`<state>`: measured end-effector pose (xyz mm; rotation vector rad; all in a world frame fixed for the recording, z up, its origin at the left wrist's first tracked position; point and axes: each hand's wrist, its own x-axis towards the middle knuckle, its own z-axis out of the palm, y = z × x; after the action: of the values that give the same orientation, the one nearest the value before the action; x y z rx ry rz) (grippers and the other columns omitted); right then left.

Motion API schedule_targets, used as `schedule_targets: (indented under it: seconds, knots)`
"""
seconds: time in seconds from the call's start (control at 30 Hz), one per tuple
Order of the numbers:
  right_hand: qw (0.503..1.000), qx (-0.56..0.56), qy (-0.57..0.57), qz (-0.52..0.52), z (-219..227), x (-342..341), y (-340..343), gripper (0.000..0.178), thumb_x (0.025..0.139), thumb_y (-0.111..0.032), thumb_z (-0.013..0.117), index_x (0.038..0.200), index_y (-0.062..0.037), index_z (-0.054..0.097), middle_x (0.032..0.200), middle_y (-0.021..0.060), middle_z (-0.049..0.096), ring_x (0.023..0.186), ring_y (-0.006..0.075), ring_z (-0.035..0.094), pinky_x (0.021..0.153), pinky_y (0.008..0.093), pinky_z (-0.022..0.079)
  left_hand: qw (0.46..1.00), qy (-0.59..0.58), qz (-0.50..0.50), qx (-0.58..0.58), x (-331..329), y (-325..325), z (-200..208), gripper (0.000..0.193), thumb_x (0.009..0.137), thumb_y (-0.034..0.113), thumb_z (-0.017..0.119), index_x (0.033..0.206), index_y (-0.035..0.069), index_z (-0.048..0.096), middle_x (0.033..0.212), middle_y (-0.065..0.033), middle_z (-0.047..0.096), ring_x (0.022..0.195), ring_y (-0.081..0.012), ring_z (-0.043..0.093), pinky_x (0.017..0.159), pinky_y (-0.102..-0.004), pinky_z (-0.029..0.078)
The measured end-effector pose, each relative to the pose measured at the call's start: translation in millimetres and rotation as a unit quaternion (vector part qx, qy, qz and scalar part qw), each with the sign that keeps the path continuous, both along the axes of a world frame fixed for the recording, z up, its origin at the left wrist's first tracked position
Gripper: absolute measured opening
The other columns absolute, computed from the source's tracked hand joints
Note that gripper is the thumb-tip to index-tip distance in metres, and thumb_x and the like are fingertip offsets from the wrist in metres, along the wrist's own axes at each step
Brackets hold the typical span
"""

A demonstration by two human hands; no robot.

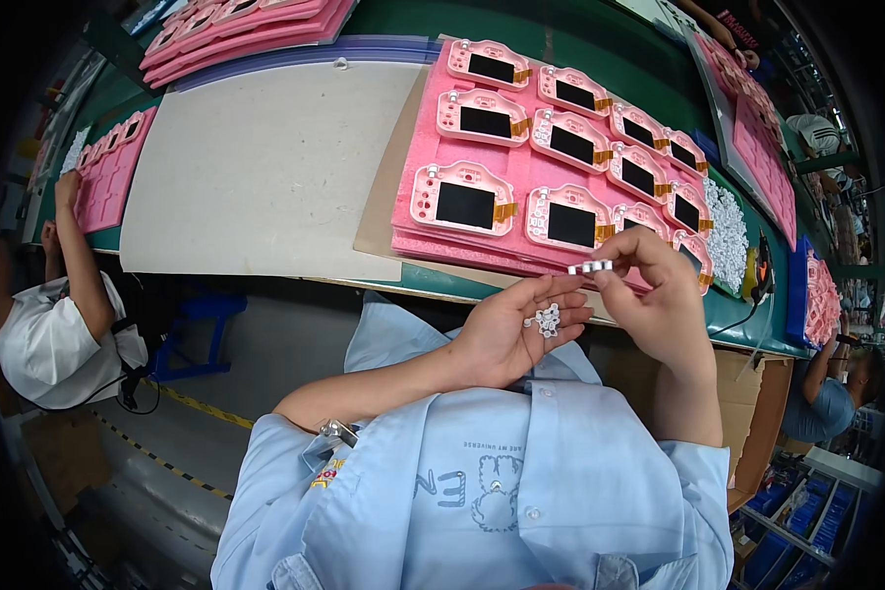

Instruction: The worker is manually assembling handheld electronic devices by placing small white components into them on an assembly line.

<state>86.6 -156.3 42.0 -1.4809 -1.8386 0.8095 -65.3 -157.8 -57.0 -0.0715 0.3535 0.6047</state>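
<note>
Lying beyond the left hand point(516, 326), pink casings point(461, 201) look stiff, best held by rims; the right hand point(663, 301) pinches one end of a white row point(588, 266), probably light; loose pieces point(546, 320), likely slippery, sit in the left's open palm.

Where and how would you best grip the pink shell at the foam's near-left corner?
Likely from above, by the far and near rims of the pink shell: its black screen faces up, and an orange tab sits at its right rim.

Co-worker in white shirt point(54, 349) at left, blue stool point(206, 314) alongside, striped floor tape point(205, 407), cardboard box point(768, 418) at right, blue bins point(836, 512).
</note>
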Motion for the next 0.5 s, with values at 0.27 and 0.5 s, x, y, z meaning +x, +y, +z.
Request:
schedule_targets:
  seconds: [0.27,0.5]
  knots:
    - [0.984,0.085,-0.114,-0.105,15.5,5.2,94.7,0.013,0.082,-0.009,0.063,0.090,0.0005,0.068,0.073,0.0055,0.065,0.059,0.0107,0.054,0.055,0.0215,0.044,0.999,-0.018,-0.007,0.030,-4.8,3.2,-1.5,0.033,0.098,0.020,0.040,0.120,-0.002,0.052,0.108,-0.0131,0.059,0.100,-0.0215,0.060,0.090,-0.0317,0.050]
    - [0.970,0.086,-0.197,-0.114,8.0,0.4,153.8,0.014,0.085,-0.012,0.060,0.092,-0.0020,0.067,0.076,0.0046,0.065,0.059,0.0107,0.053,0.054,0.0225,0.043,0.999,-0.021,-0.008,0.024,-9.1,3.3,3.6,0.033,0.098,0.020,0.040,0.120,-0.002,0.052,0.108,-0.0130,0.059,0.100,-0.0211,0.060,0.090,-0.0315,0.050]
